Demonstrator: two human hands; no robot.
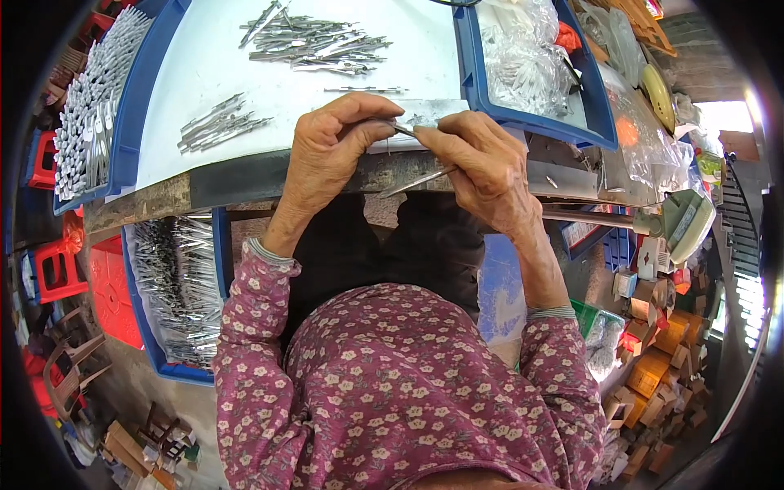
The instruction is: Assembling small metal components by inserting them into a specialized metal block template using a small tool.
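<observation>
My left hand and my right hand meet over the table's near edge. Thumb and fingers of both pinch a slim metal part, possibly a drawing-compass piece, mostly hidden by fingertips. A thin pointed metal tool also sticks out of my right hand, tip toward the lower left; its other end is hidden. Beyond the hands, a single slim metal piece lies on the white sheet. A larger pile of similar pieces is behind it, and a smaller pile to the left.
Blue trays stand at both sides: the left tray holds many slim pale pieces, the right tray clear plastic bags. Below the table's left, another blue tray is full of metal parts. A green-and-white lamp-like fixture projects at right.
</observation>
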